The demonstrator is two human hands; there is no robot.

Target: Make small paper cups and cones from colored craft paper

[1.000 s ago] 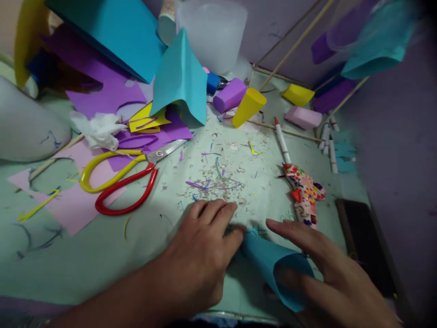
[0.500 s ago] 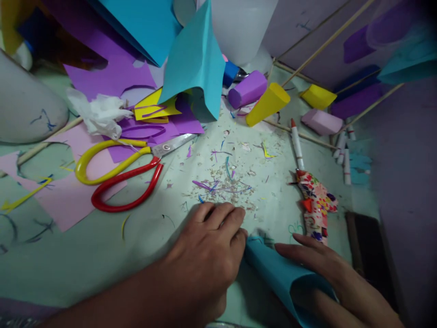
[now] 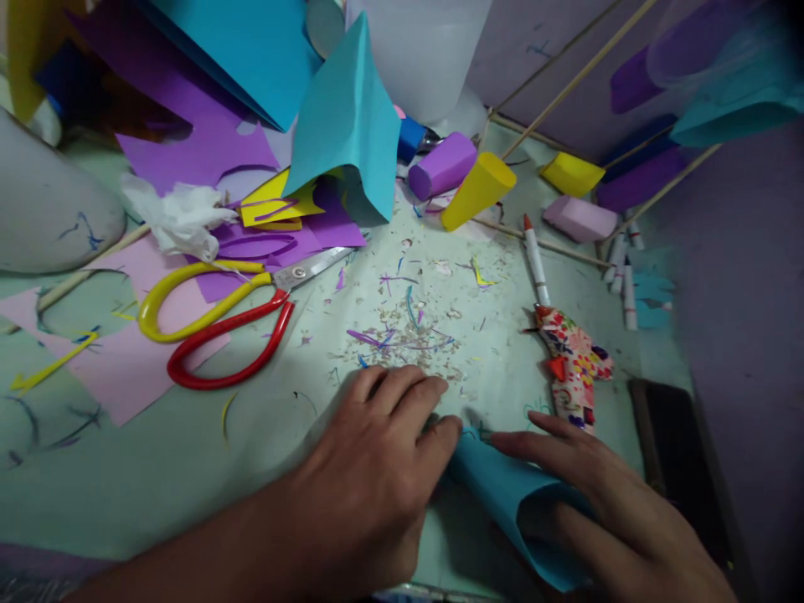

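Your right hand (image 3: 603,494) holds the blue paper cone (image 3: 496,481) by its wide mouth, near the table's front edge, a digit inside. Your right index finger has just slid toward the narrow end, where your left thumb presses; that probably steadies the tip. Whether your left hand (image 3: 383,469) pinches it is hidden. Beyond, the floral-patterned object (image 3: 574,360) and loose scraps (image 3: 414,339) crowd your fingers; the scissors (image 3: 299,273) lie clear, left.

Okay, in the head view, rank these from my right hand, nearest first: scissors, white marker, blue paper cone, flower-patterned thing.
1. Blue paper cone: at the right hand.
2. Flower-patterned thing: just beyond.
3. White marker: past that.
4. Scissors: farther left.
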